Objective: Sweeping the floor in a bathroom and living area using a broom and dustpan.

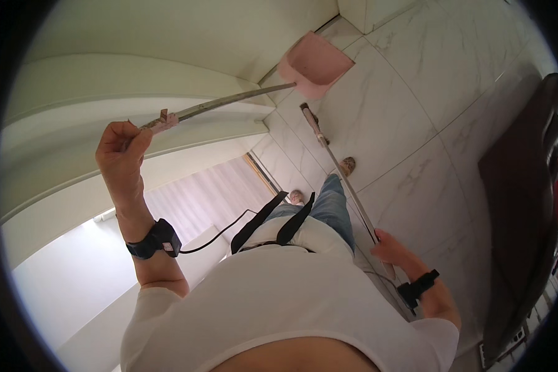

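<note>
My left hand (123, 146) is closed around the upper end of the long handle of a pink dustpan (318, 63). Torn pinkish wrapping hangs from that handle just beyond my fingers. The pan lies on the marble-patterned floor beside the base of a pale wall panel. In my right hand (390, 249) is the long, thin handle of a broom (315, 122). Its narrow head with dark bristles is at the floor, a short way from the pan and apart from it. My feet stand near the broom head.
Pale panels and a ledge (204, 162) run along the left. Behind my feet, a doorway strip (260, 172) borders wood-look flooring (204, 195). A large dark brown piece of furniture (516, 186) stands at the right. Cables run from the bands on both my arms.
</note>
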`<state>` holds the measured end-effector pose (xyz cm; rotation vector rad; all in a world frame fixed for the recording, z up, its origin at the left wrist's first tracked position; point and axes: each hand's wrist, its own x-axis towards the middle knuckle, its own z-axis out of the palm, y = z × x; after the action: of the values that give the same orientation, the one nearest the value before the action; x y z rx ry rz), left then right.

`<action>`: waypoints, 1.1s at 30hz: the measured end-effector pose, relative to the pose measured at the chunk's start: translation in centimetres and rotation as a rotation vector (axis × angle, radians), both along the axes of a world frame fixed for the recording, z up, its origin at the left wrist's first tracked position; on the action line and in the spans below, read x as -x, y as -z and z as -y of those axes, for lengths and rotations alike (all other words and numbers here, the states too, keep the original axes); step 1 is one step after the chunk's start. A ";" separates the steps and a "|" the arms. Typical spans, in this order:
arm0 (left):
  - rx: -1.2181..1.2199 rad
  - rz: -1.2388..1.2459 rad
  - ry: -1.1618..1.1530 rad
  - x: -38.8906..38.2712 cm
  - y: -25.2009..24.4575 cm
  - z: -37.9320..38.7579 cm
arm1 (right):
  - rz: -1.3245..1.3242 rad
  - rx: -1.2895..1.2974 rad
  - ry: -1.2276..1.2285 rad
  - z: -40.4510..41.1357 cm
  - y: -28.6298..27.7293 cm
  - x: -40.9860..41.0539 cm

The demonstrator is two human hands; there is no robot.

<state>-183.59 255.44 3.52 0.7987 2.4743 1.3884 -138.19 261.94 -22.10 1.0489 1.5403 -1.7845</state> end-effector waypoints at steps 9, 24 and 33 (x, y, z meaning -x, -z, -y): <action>0.045 -0.044 -0.023 0.2 0.7 0.8 | -0.013 0.331 -0.234 1.5 8.5 9.5; 0.119 -0.055 -0.190 0.8 1.2 2.5 | 0.120 0.265 0.448 -8.3 3.8 2.0; 0.188 0.063 -0.106 1.7 3.4 3.7 | 0.034 0.062 0.464 -11.0 -1.0 7.4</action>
<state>-185.32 251.74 0.16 0.5837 2.5829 1.1703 -145.57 272.98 -21.05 1.4879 1.2806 -2.0856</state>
